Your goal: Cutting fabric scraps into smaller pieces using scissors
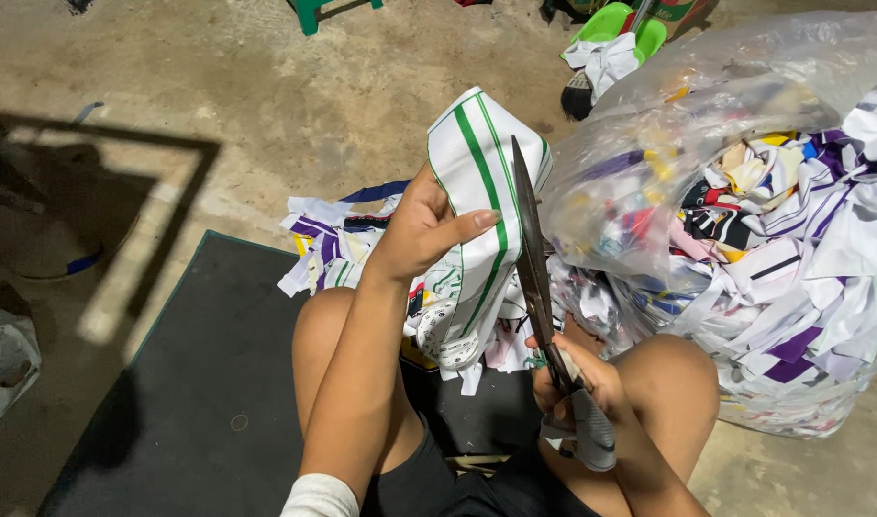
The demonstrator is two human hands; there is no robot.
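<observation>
Here the left hand (421, 233) is clamped on a white fabric piece (477, 182) with green stripes, held upright above the black mat (199, 402). Just right of the fabric, the right hand (577, 388) grips large scissors (534, 268), their blade touching the fabric's edge.

White sleeve (321, 496) — dark shorts (429, 479)
</observation>
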